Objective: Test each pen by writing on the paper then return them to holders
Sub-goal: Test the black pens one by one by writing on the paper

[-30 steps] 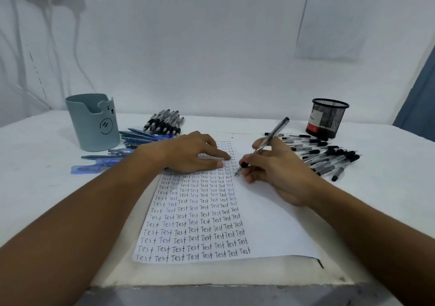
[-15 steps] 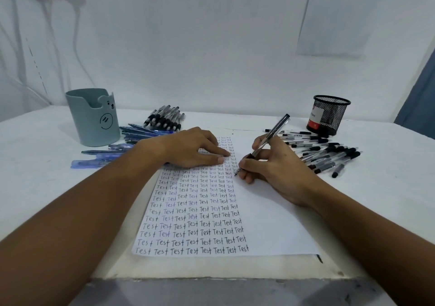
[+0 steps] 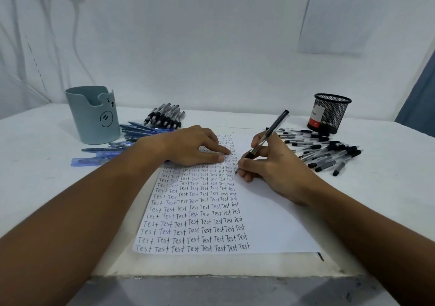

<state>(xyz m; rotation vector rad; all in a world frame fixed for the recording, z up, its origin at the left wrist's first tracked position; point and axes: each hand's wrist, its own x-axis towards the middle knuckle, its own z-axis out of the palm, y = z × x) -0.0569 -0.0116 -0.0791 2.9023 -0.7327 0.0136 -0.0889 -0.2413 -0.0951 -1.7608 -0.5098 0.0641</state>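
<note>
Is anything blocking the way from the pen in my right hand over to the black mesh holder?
Nothing upright does. Loose black pens lie on the table between the pen and the mesh holder.

Testing a pen on the sheet

My right hand (image 3: 277, 169) pinched a clear black-capped pen (image 3: 266, 138), tip on the white paper (image 3: 270, 223) covered with "Test"; my left hand (image 3: 190, 148) lay flat on it.

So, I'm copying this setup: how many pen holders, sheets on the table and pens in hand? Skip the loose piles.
Pen holders: 2, the bear holder and the mesh holder
Sheets on the table: 1, the paper
Pens in hand: 1, the pen in the right hand
Total: 4
</note>
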